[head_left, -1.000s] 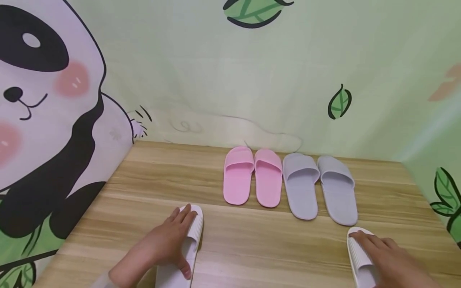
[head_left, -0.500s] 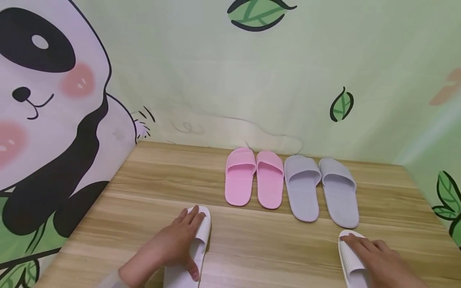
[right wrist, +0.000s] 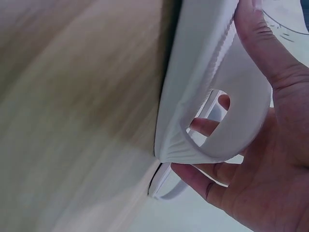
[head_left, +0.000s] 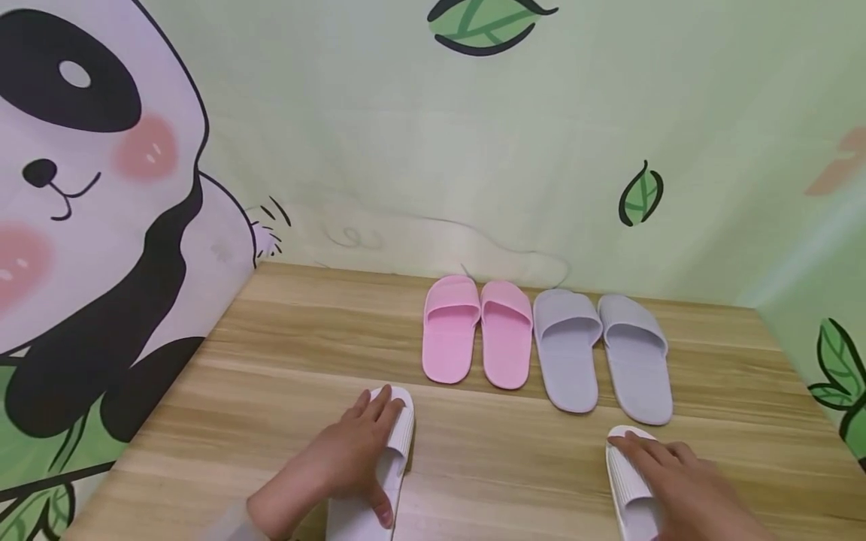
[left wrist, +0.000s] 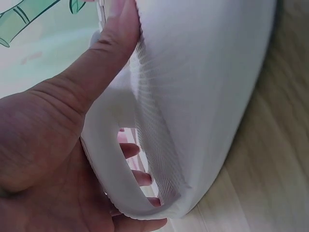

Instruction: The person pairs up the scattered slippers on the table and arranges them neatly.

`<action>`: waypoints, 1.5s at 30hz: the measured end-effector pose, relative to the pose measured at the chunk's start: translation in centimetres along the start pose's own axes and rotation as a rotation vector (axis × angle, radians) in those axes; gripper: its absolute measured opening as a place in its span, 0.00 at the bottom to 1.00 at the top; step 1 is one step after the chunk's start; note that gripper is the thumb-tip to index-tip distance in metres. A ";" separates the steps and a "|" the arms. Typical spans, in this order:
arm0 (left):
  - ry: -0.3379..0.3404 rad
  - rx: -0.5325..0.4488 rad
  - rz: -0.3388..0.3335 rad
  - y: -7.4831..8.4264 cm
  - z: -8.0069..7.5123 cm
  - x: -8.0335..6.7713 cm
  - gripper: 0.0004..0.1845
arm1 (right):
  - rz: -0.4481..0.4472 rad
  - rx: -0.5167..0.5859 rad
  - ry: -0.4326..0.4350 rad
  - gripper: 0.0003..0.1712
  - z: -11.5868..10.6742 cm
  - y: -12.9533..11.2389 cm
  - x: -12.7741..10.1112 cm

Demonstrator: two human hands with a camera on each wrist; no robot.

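In the head view, my left hand [head_left: 348,458] grips a white slide slipper [head_left: 403,434] at the lower middle, its fingers on the toe end and its thumb along the side. The left wrist view has the thumb [left wrist: 91,72] against the slipper's [left wrist: 207,82] edge, with fingertips visible through the foot opening. At the lower right, my right hand [head_left: 686,481] holds the other white slide slipper [head_left: 629,475] by its strap and toe. From the right wrist, the fingers appear beyond that slipper's [right wrist: 248,113] opening. Both slippers lie toe-away; their heels are partly out of the head view.
Pink slippers [head_left: 449,347] stand paired at the back, close beside paired grey slippers [head_left: 570,364]. All rest on a wood-grain surface [head_left: 284,330]. Behind rises a pale green wall [head_left: 379,135] with printed leaves; a printed panda [head_left: 169,225] covers the left side.
My two hands have moved toward each other: the left slipper has shifted right and the right slipper left. The pink and grey pairs stay put; the view shifted slightly.
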State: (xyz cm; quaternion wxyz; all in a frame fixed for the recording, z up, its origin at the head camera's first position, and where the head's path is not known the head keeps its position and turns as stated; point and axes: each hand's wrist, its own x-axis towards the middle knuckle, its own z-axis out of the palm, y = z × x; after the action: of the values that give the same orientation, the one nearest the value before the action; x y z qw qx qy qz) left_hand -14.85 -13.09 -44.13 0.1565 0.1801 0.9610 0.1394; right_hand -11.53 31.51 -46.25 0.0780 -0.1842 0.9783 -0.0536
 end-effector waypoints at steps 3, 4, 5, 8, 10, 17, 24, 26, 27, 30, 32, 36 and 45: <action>0.002 0.006 0.009 0.4 0.0 0.2 0.82 | -0.012 0.001 0.020 0.79 0.0 -0.7 0.3; 0.003 0.008 0.012 0.5 0.1 0.2 0.83 | -0.019 0.002 0.029 0.79 0.0 -1.0 0.3; 0.002 0.009 0.015 0.6 0.1 0.2 0.83 | -0.019 0.008 0.031 0.79 0.0 -1.3 0.4; 0.001 0.016 0.025 1.0 0.2 0.4 0.83 | -0.031 0.025 0.036 0.79 -0.1 -2.0 0.7; -0.002 0.024 0.032 1.3 0.3 0.5 0.83 | -0.029 0.035 0.031 0.78 -0.1 -2.5 0.9; -0.001 0.037 0.067 2.2 0.5 0.7 0.82 | -0.032 0.028 0.066 0.76 -0.1 -3.8 1.3; 0.009 0.059 0.074 3.2 0.6 0.8 0.82 | -0.050 0.010 0.103 0.76 -0.1 -4.9 1.7; 0.009 0.062 0.073 3.4 0.7 0.9 0.83 | -0.040 0.017 0.091 0.76 -0.1 -5.2 1.9; 0.010 0.064 0.072 3.5 0.8 0.9 0.83 | -0.036 0.022 0.081 0.76 -0.1 -5.4 1.9; 0.012 0.074 0.065 3.8 0.9 1.0 0.83 | -0.028 0.041 0.055 0.75 -0.2 -5.8 2.2; 0.011 0.083 0.060 3.9 1.0 1.1 0.83 | -0.023 0.058 0.040 0.74 -0.2 -6.0 2.4; 0.003 0.109 0.054 4.2 1.0 1.3 0.83 | -0.003 0.085 0.007 0.74 -0.3 -6.5 2.8; 0.007 0.141 0.063 5.0 1.2 1.6 0.83 | -0.027 0.068 0.016 0.76 -0.5 -7.7 3.5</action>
State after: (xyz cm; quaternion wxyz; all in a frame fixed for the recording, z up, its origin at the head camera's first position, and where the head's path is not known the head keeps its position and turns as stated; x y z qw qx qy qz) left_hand -14.37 -7.73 -43.98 0.1355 0.2202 0.9629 0.0770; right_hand -12.11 23.14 -45.15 0.0759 -0.1941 0.9740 -0.0894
